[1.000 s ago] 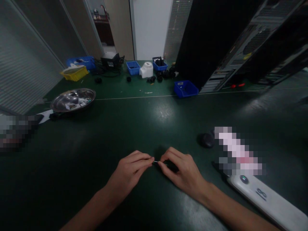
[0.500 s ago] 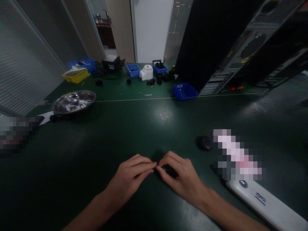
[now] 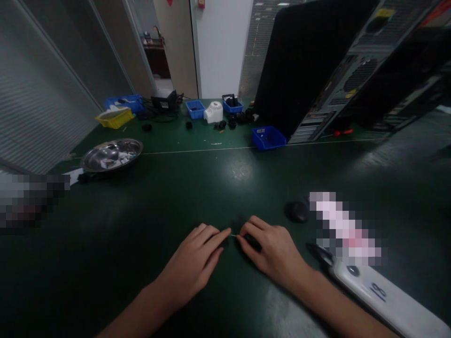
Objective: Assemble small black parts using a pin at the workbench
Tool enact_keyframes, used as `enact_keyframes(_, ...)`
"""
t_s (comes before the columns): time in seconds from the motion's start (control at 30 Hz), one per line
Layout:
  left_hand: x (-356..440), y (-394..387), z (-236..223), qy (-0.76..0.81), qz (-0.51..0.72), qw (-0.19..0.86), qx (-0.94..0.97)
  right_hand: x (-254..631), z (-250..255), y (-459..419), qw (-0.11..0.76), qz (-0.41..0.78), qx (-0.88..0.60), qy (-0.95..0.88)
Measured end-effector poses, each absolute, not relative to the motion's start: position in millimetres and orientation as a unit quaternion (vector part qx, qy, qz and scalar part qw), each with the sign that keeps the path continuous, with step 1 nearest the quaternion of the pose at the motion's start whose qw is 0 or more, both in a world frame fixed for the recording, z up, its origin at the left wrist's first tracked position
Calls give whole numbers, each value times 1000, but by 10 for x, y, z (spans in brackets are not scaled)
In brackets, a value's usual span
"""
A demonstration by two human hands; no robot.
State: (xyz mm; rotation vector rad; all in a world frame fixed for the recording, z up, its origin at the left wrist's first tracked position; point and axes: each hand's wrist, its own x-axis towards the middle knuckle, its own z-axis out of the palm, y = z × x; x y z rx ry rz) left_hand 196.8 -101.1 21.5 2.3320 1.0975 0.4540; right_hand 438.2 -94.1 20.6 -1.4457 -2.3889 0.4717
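Note:
My right hand [image 3: 271, 244] has thumb and fingertips pinched together at one end of a thin, light-coloured strip [image 3: 234, 235] low over the green tabletop [image 3: 197, 188]. What the strip is, I cannot make out. My left hand [image 3: 197, 253] lies on the other side, its fingers stretched toward the strip and the index tip touching or nearly touching its left end. The left thumb is apart from the index finger, with a dark gap between them. Shadow hides whatever lies under both palms.
A black rounded object [image 3: 299, 211] and a white device marked 18 [image 3: 394, 300] lie at right, beside a pixelated patch. Farther back are a steel bowl [image 3: 92, 162], a blue bin [image 3: 269, 143], a yellow tray [image 3: 115, 121], a white housing [image 3: 213, 112] and a computer case [image 3: 306, 61].
My fingertips, nearly meeting before, are now slightly apart, with the thin strip showing between them. My left thumb has spread away from its fingers. The view has tilted slightly.

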Motion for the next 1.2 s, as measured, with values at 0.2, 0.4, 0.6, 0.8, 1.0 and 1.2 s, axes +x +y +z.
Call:
enact_keyframes(0.2, 2015, -966, 262, 392, 193, 253, 863, 4560, 329, -859, 151, 186, -543, -805)
enact_keyframes(0.4, 2044, -684, 202, 378, 179, 234, 878, 4610, 235, -833, 201, 164, -573, -778)
enact_keyframes(0.6, 1042, -73, 85, 562, 247, 109, 782, 4614, 168, -862, 238, 188, -563, -769)
enact_keyframes(0.8, 230, 75, 116, 684, 203, 60, 698, 4615, 138, -862, 246, 183, -562, -768)
enact_keyframes(1.0, 232, 74, 66, 682, 226, 65, 693, 4624, 138, -866, 253, 188, -561, -766)
enact_keyframes(1.2, 238, 43, 66, 650, 256, -8, 716, 4621, 137, -857, 256, 196, -555, -766)
